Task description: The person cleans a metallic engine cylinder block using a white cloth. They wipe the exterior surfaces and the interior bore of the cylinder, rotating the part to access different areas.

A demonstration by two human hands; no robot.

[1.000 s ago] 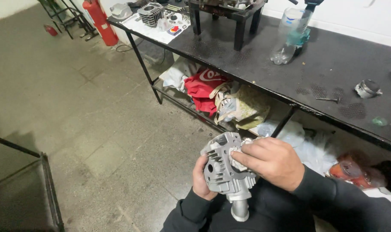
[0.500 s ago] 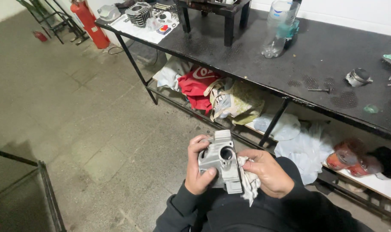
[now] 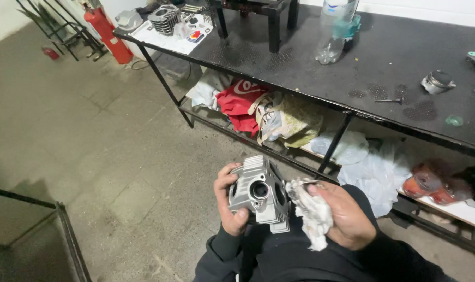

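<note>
Between the two hands, low in the head view, a grey cast-metal engine part with fins and a round port (image 3: 259,192) sits upright, clamped by the left hand (image 3: 230,203) from its left side. Just right of it, the right hand (image 3: 341,214) is closed on a crumpled white rag (image 3: 309,211) touching the part. Beyond stands a black table (image 3: 352,62).

Floor: grey concrete floor (image 3: 91,136), stained, seamed into slabs.
Worktop: long black metal worktop (image 3: 352,68) on thin legs.
Shelf: lower shelf (image 3: 279,151) under it, heaped with rags and bags.
Corner: red fire extinguisher (image 3: 108,34) standing on the floor.
</note>
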